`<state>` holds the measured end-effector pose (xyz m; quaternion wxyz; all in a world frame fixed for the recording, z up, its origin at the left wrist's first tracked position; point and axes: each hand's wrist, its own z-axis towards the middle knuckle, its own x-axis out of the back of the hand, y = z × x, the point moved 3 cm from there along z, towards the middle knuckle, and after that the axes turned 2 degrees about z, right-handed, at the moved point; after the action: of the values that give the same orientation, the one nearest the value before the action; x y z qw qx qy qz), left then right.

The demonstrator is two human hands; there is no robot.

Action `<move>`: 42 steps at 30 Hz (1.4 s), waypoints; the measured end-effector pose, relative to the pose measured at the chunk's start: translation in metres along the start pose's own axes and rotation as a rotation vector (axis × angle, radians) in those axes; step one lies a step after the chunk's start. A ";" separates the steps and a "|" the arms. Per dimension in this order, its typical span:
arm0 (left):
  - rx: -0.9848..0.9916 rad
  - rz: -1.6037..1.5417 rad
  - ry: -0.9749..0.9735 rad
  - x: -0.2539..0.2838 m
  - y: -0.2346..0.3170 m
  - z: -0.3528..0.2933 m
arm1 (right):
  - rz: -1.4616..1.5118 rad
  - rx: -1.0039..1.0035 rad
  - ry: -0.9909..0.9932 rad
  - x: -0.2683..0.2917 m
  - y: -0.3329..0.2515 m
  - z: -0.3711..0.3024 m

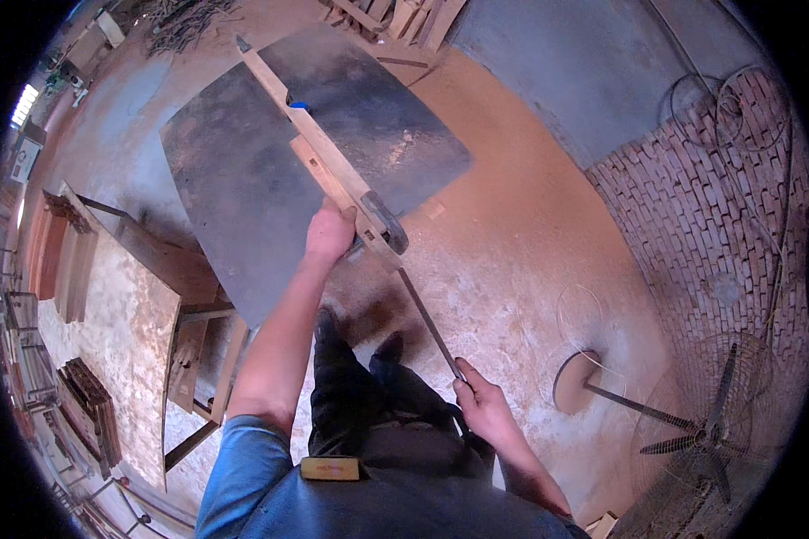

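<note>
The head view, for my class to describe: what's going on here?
A person stands in what looks like a workshop. The left hand grips a short slotted wooden piece alongside a longer wooden bar. The right hand holds a thin dark rod that reaches up to the piece's near end; whether they touch is unclear. Beyond lies a large dark sheet, and a fan is at lower right.
</note>
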<state>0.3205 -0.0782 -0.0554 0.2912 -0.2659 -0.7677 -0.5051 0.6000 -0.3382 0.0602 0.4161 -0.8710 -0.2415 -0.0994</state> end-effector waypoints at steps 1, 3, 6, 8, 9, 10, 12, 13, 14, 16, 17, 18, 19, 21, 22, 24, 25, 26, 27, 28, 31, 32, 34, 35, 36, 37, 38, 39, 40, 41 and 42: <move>0.029 -0.052 0.009 -0.003 -0.001 0.002 | -0.025 0.050 0.004 0.000 0.002 0.005; -0.013 -0.053 0.078 -0.002 0.002 -0.004 | -0.058 0.023 -0.011 0.001 0.001 0.012; -0.006 -0.051 0.105 -0.003 0.007 -0.006 | -0.099 -0.021 -0.057 0.007 -0.011 0.017; 0.023 -0.056 0.079 -0.001 0.006 -0.005 | -0.126 0.026 -0.050 0.007 -0.016 0.022; 0.029 -0.065 0.053 0.001 0.012 -0.007 | -0.137 0.085 -0.014 0.005 -0.013 0.023; 0.038 -0.073 0.029 0.005 0.014 -0.009 | -0.150 0.147 0.018 0.002 -0.011 0.024; 0.011 -0.038 0.055 0.002 0.007 0.003 | -0.192 0.185 0.038 -0.003 -0.006 0.030; 0.020 -0.051 0.038 0.006 0.006 0.008 | -0.213 0.206 0.047 -0.005 -0.008 0.035; 0.028 -0.064 0.021 0.010 0.003 0.015 | -0.227 0.198 0.036 -0.007 -0.012 0.041; 0.007 -0.053 0.072 0.026 0.008 0.027 | -0.252 0.177 0.022 -0.012 -0.024 0.054; 0.028 -0.078 0.050 0.034 0.010 0.033 | -0.251 0.144 0.003 -0.013 -0.034 0.060; 0.054 -0.106 0.024 0.043 0.014 0.036 | -0.254 0.106 -0.018 -0.014 -0.049 0.065; 0.055 -0.112 0.025 0.047 0.012 0.044 | -0.256 0.068 -0.039 -0.015 -0.059 0.070; 0.057 -0.125 0.023 0.051 0.006 0.059 | -0.273 0.108 -0.014 -0.020 -0.067 0.080; 0.060 -0.129 0.018 0.052 0.003 0.065 | -0.283 0.126 -0.001 -0.022 -0.070 0.083; 0.064 -0.135 0.005 0.055 -0.001 0.074 | -0.266 0.132 -0.001 -0.024 -0.077 0.088; 0.067 -0.136 0.002 0.057 -0.002 0.079 | -0.257 0.133 0.000 -0.025 -0.081 0.091; 0.071 -0.137 -0.001 0.059 -0.003 0.084 | -0.267 0.141 -0.002 -0.027 -0.083 0.095; 0.072 -0.136 0.000 0.064 -0.003 0.089 | -0.276 0.153 -0.004 -0.029 -0.086 0.101; 0.081 -0.138 -0.001 0.067 -0.006 0.097 | -0.284 0.164 -0.005 -0.031 -0.092 0.105; 0.104 -0.160 0.002 0.081 -0.010 0.120 | -0.316 0.060 -0.039 -0.033 -0.129 0.121; 0.108 -0.179 0.007 0.087 -0.010 0.127 | -0.308 0.087 -0.026 -0.036 -0.132 0.127; 0.113 -0.195 0.024 0.097 -0.013 0.141 | -0.295 0.138 -0.005 -0.044 -0.138 0.142; 0.114 -0.193 0.036 0.101 -0.017 0.150 | -0.299 0.124 -0.019 -0.047 -0.146 0.147; 0.112 -0.190 0.050 0.106 -0.020 0.161 | -0.302 0.112 -0.032 -0.049 -0.157 0.153; 0.121 -0.196 0.048 0.109 -0.025 0.171 | -0.306 0.100 -0.044 -0.052 -0.165 0.158; 0.131 -0.201 0.047 0.114 -0.030 0.182 | -0.292 0.151 -0.020 -0.056 -0.169 0.165; 0.140 -0.207 0.042 0.118 -0.031 0.190 | -0.279 0.198 0.006 -0.061 -0.171 0.173; 0.132 -0.217 0.052 0.122 -0.033 0.198 | -0.267 0.246 0.032 -0.065 -0.174 0.179; 0.124 -0.228 0.062 0.126 -0.035 0.205 | -0.260 0.253 0.034 -0.068 -0.178 0.185; 0.116 -0.239 0.073 0.131 -0.036 0.211 | -0.254 0.260 0.035 -0.072 -0.183 0.192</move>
<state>0.1671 0.1210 -0.0514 0.2716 -0.1369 -0.8108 -0.5001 0.4403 -0.1157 0.0358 0.5134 -0.7706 -0.3532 -0.1341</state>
